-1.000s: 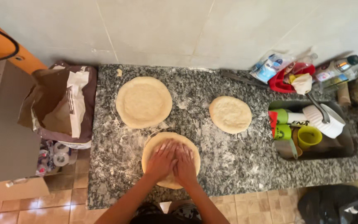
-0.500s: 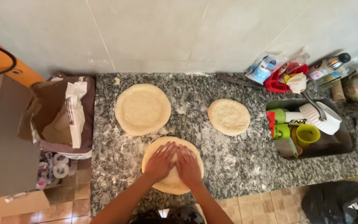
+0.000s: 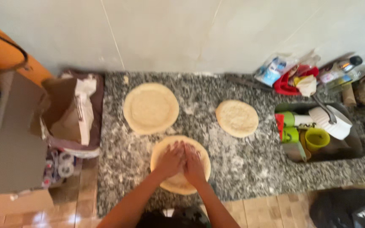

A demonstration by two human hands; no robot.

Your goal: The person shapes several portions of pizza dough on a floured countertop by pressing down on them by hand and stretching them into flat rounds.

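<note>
A round flat disc of pale dough (image 3: pixel 164 150) lies near the front edge of a speckled granite counter (image 3: pixel 241 164). Both of my hands rest flat on it, side by side, fingers spread and pointing away from me. My left hand (image 3: pixel 170 158) covers the disc's middle left; my right hand (image 3: pixel 193 164) covers its middle right. A larger dough disc (image 3: pixel 151 108) lies behind it, and a smaller one (image 3: pixel 237 118) sits to the right.
An open brown paper sack (image 3: pixel 66 114) stands at the counter's left end. A sink (image 3: pixel 351 147) on the right holds green and yellow cups and a white bowl. Packets and bottles (image 3: pixel 305 76) crowd the back right corner. Tiled floor lies below.
My hands stay pressed on the front disc, shifting only slightly on it. The view has drifted a little; the other two discs have not moved.
</note>
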